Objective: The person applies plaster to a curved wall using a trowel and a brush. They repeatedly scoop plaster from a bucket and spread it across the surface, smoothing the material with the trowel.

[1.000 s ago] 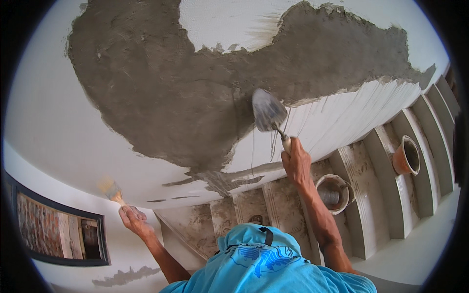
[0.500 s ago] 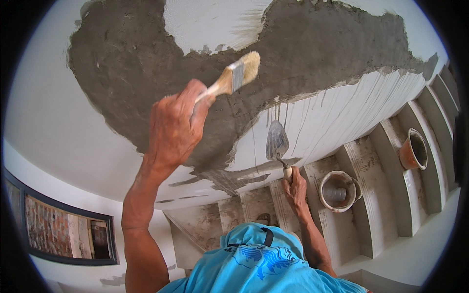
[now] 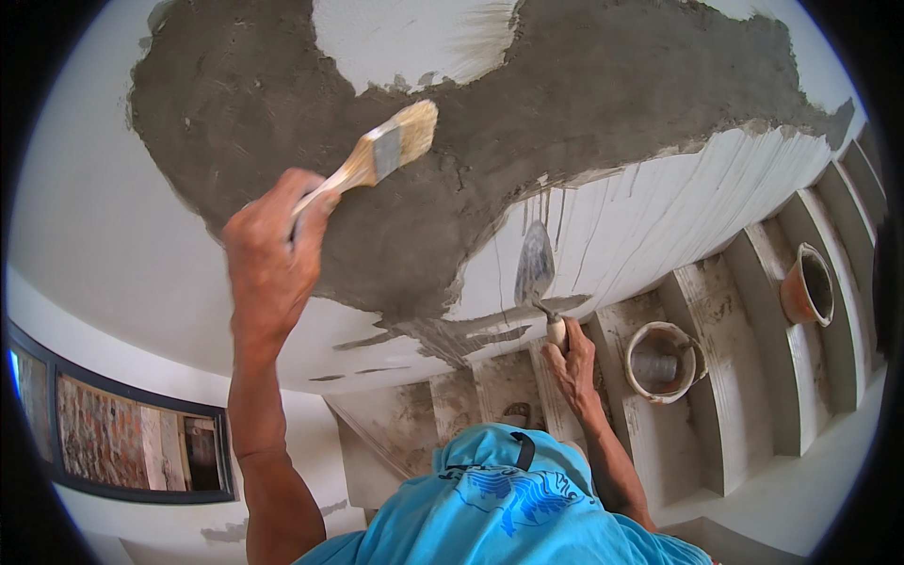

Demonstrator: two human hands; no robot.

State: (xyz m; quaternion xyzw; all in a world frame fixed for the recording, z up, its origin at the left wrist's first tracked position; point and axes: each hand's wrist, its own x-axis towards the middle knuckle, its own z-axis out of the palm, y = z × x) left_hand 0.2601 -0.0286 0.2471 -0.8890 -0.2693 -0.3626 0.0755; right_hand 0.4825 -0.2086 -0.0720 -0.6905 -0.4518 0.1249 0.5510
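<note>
White wall [image 3: 85,235]: carries a broad grey mortar patch [image 3: 377,226], thin streaks running below its edge. Staircase [image 3: 744,386]: adjoins the wall; an orange bucket [image 3: 796,297] and a pale bucket [image 3: 656,399] stand on separate treads, presumably for easy reach, though restricting footing. Left hand [image 3: 278,250]: fingers closed round the handle of the brush [image 3: 381,155], apparently leaving the bristles clear, before the patch; wall contact undetermined. Right hand [image 3: 573,363]: closed on the handle of the trowel [image 3: 536,266], held low, blade upward, probably to avoid the brush.
</note>
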